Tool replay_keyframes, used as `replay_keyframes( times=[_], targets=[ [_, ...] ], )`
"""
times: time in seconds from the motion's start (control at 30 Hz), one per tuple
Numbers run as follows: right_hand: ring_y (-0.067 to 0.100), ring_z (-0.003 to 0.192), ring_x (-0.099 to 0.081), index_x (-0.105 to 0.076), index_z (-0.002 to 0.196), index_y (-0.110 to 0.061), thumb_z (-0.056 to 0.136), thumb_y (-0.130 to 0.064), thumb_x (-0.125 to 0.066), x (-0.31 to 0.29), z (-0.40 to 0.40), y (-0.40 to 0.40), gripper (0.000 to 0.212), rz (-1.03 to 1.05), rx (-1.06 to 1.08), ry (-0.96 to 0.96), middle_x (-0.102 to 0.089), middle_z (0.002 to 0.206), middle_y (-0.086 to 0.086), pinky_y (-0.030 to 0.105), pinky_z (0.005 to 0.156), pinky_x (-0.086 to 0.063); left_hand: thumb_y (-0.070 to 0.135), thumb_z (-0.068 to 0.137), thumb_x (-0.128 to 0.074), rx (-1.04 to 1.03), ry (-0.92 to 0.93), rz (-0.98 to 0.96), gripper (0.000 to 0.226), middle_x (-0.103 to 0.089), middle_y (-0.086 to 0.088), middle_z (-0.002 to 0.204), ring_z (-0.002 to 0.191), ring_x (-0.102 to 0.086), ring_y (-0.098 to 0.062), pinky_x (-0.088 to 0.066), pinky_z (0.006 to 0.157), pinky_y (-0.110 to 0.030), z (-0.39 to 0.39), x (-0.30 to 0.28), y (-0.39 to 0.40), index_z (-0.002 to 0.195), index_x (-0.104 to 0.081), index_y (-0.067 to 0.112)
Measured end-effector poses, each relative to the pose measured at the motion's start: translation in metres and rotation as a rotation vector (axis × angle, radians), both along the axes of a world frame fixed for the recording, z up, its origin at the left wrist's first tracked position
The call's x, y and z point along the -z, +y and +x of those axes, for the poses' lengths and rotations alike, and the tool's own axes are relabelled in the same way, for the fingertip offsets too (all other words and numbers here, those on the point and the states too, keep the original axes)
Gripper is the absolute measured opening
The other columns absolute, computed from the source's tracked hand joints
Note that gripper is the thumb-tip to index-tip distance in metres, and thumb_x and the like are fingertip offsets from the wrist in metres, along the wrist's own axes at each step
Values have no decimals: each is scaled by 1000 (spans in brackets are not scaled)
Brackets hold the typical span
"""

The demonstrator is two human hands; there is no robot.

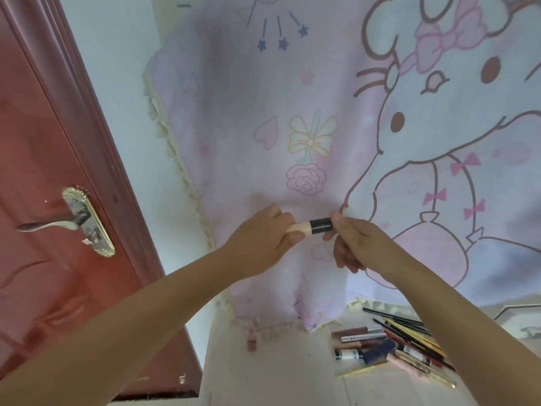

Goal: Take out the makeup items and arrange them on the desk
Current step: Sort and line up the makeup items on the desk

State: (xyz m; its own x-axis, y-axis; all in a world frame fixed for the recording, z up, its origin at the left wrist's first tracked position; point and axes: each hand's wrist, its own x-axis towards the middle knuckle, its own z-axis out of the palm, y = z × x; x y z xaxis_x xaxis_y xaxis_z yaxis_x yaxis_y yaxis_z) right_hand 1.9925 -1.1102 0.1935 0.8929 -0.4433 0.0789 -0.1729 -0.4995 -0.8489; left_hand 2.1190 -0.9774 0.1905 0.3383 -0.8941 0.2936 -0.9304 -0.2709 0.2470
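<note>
A short makeup stick [311, 227] with a cream body and a black cap is held level in mid-air in front of the hanging cloth. My left hand [263, 244] grips the cream end. My right hand [354, 241] pinches the black cap between thumb and fingers. Low on the right, several makeup items [389, 344] lie in a row on the pale desk [278, 373]: lip gloss tubes, a small bottle, a dark blue cap and thin pencils.
A pink cartoon-print cloth [322, 127] with a frilled edge hangs behind the desk. A red door [44, 171] with a brass handle [79, 222] stands at the left. A clear object [530, 331] sits at the right edge.
</note>
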Motion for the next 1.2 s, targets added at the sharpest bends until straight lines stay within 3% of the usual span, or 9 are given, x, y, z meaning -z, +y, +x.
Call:
replay_keyframes(
  times=[0.13, 0.4, 0.53, 0.63, 0.7, 0.8, 1.0, 1.1, 1.2],
  targets=[
    [1, 32, -40, -53, 66, -15, 97, -22, -37, 0, 3, 5, 36, 31, 33, -86, -52, 49, -3, 11, 37, -33, 35, 98, -26, -46, -182, -15, 37, -42, -5, 106, 84, -37, -17, -24, 66, -20, -7, 3, -2, 112, -46, 7],
    [6, 32, -37, -53, 65, -11, 95, -29, -41, -2, 4, 0, 37, 101, 4, -44, -50, 48, 2, 13, 36, -29, 32, 83, -38, 28, -474, -255, 33, -52, -2, 61, 45, -40, -12, -24, 40, -15, -5, 23, -3, 69, -58, 9],
    [16, 64, -56, -54, 89, -21, 89, 8, -45, 2, -3, -9, 31, 192, -176, -176, -58, 81, 2, 23, 55, -46, 30, 85, -37, 34, -430, -299, 33, -52, -3, 61, 47, -36, -9, -15, 41, -9, -6, 23, -3, 70, -57, 9],
    [17, 75, -60, -44, 102, -28, 92, 3, -42, 5, -6, -11, 32, 272, -244, -106, -55, 101, 2, 24, 61, -49, 31, 84, -37, 33, -456, -311, 34, -52, -1, 60, 45, -39, -8, -17, 43, -6, -6, 27, -4, 69, -58, 10],
    [14, 62, -60, -46, 101, -25, 96, -21, -38, 6, -3, -6, 10, 245, -182, -64, -59, 89, -1, 21, 53, -48, 34, 88, -34, 44, -471, -322, 34, -52, 1, 60, 48, -33, -5, -13, 45, -4, -7, 29, -5, 72, -55, 12],
    [6, 41, -49, -55, 79, -15, 96, -27, -35, 10, 2, -8, 29, 52, -90, -78, -58, 56, -6, 22, 45, -40, 38, 97, -20, 59, -554, -337, 34, -51, 3, 61, 46, -42, -9, -26, 41, -12, -4, 34, -9, 80, -41, 18],
    [6, 95, -58, -52, 98, -28, 88, 3, -50, 11, 2, -18, 33, 172, -217, -183, -58, 103, -6, 24, 74, -52, 34, 84, -37, 60, -587, -377, 27, -53, 0, 61, 45, -49, -13, -33, 37, -13, 10, 32, -10, 75, -53, 14],
    [4, 66, -61, -54, 88, -25, 96, -20, -40, 5, 9, -14, 17, 149, -150, -86, -63, 82, -3, 17, 57, -49, 34, 83, -38, 91, -622, -401, 18, -54, 0, 63, 47, -49, -13, -35, 39, -14, 14, 33, -9, 81, -40, 16],
    [1, 49, -54, -54, 79, -23, 96, -10, -40, 5, 11, -12, 26, 48, -182, -74, -59, 63, -4, 18, 50, -45, 39, 91, -31, 106, -634, -406, 25, -55, -1, 64, 48, -50, -14, -36, 39, -16, 17, 32, -7, 83, -39, 16]
  ],
)
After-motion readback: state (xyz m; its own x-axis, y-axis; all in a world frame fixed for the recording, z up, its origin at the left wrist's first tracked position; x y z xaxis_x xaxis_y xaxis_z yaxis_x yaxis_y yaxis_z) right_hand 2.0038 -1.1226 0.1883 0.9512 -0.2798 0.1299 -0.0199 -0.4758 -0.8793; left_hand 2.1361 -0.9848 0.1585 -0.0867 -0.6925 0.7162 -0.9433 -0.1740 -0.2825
